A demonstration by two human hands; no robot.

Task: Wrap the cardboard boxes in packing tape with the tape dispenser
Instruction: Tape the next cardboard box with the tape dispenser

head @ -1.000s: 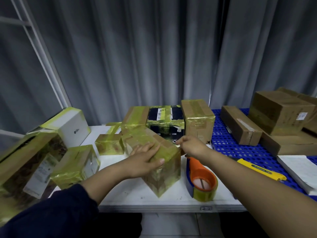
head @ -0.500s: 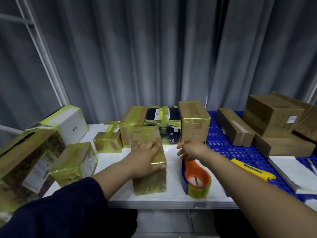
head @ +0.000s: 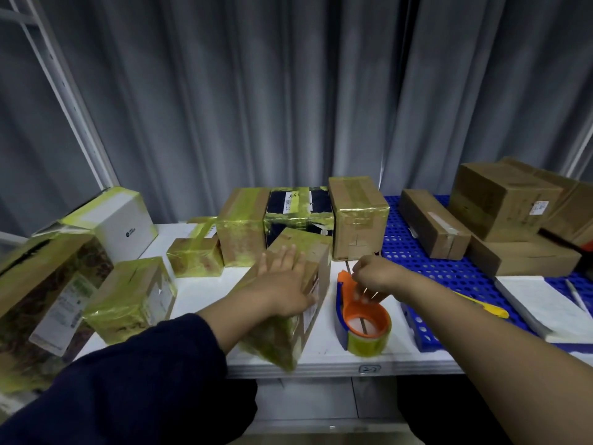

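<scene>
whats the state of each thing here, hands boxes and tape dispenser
left hand, flat, fingers straight, pressing front box
right hand, fingers curled on tape dispenser
front box, partly taped, under left hand
tape dispenser, upright, roll loaded
brown boxes at right, no yellow tape

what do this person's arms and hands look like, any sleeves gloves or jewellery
The left arm wears a dark navy long fabric sleeve that ends partway along the forearm. The left hand is bare, with no glove. The right forearm shows no sleeve anywhere in the frame, and the right hand is also ungloved. No watch, ring or bracelet shows on either.
</scene>
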